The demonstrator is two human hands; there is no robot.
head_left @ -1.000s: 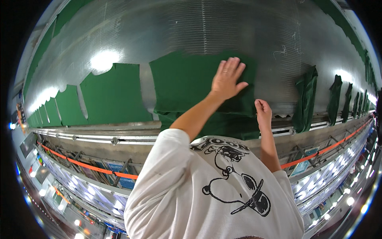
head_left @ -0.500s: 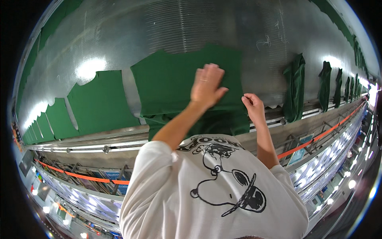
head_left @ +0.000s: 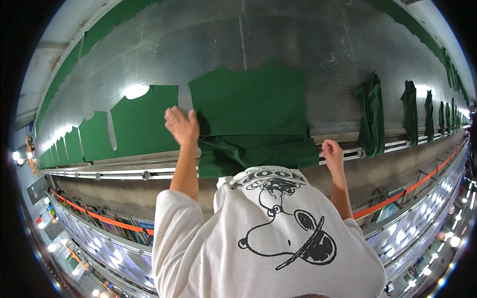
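A dark green fabric piece [head_left: 248,107] lies flat on a shiny metal table [head_left: 278,39], and its near edge hangs folded over the table's rail. My left hand [head_left: 182,125] rests on the piece's left edge, palm down with the fingers apart. My right hand [head_left: 332,151] sits at the fabric's lower right corner by the rail, with its fingers curled on that corner. A white T-shirt with a cartoon dog print [head_left: 268,233] fills the lower middle of the view.
More flat green cut pieces [head_left: 144,124] lie in a row to the left. Bunched green pieces [head_left: 370,116] hang over the rail to the right. An orange strap [head_left: 99,218] runs below the table, with shelves and lights beyond it.
My left hand has slid from the upper right of the green piece across to its left edge. My right hand has dropped to the lower right corner at the rail.
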